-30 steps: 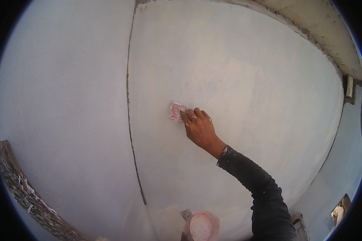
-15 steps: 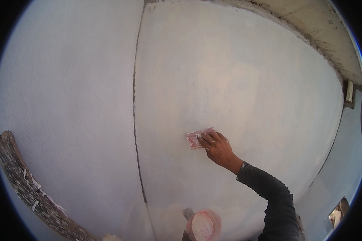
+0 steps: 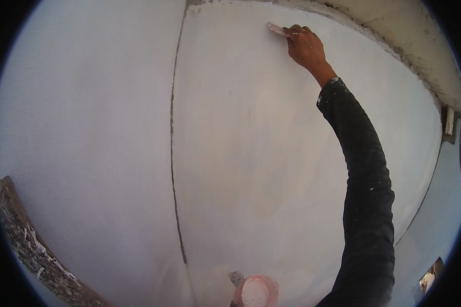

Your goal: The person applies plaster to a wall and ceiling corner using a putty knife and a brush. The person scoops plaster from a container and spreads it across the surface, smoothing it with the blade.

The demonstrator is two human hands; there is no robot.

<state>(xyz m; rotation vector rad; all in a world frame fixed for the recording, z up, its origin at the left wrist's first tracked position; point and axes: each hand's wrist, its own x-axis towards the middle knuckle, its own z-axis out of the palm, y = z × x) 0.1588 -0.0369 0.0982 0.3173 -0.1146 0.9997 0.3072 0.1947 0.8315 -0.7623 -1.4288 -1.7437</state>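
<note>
High on the white wall [image 3: 251, 128], my right hand [image 3: 306, 47] is closed around a pinkish-red putty spreader [image 3: 277, 29] smeared with white. The spreader's edge is at the wall near its upper border, and my arm is stretched up in a dark sleeve with white specks. At the lower edge is a pink tub [image 3: 256, 292] with pale paste in it, cut off by the picture's border. A small grey flat piece [image 3: 236, 278] shows beside the tub; its kind is unclear. My left hand cannot be made out.
A dark vertical gap [image 3: 172, 153] parts this wall from the one at left. A rough, white-splattered wooden plank [image 3: 38, 256] curves through the lower left. Overhead at right runs a bare concrete slab [image 3: 410, 41]. A small opening [image 3: 431, 275] shows at the lower right.
My right hand has moved the spreader up the wall, from the middle to near the top, and my arm has straightened. The view has shifted slightly.
</note>
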